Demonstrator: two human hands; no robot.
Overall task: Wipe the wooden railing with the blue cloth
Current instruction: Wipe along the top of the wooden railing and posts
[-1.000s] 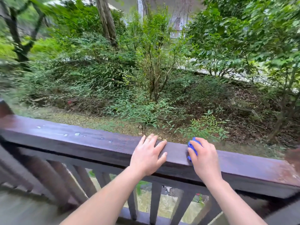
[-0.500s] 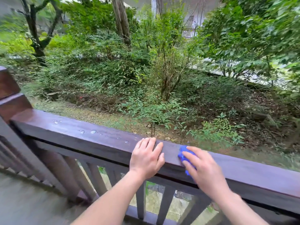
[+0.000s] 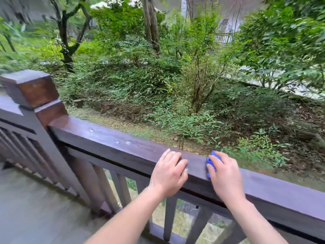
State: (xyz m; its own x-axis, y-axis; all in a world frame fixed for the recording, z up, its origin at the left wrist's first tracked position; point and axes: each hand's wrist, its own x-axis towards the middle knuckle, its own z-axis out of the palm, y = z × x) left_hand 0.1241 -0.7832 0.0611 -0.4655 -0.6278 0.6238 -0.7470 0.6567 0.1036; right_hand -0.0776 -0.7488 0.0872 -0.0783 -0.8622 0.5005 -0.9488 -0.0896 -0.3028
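A dark brown wooden railing [image 3: 109, 140] runs from the post at the left down to the lower right. Water drops sit on its top, left of my hands. My right hand [image 3: 226, 176] presses a blue cloth [image 3: 212, 160] onto the rail top; only the cloth's left edge shows past my fingers. My left hand [image 3: 169, 175] lies flat on the rail about a hand's width to the left, fingers together over the top and front edge, holding nothing.
A square wooden post [image 3: 33, 92] stands at the rail's left end, with more railing beyond it. Vertical balusters [image 3: 169, 219] run under the rail. The deck floor [image 3: 35, 208] lies at lower left. Shrubs and trees fill the ground beyond.
Both hands have slid left along the rail with the cloth, closer to the post and the water drops. The view has swung left, bringing the post fully in.
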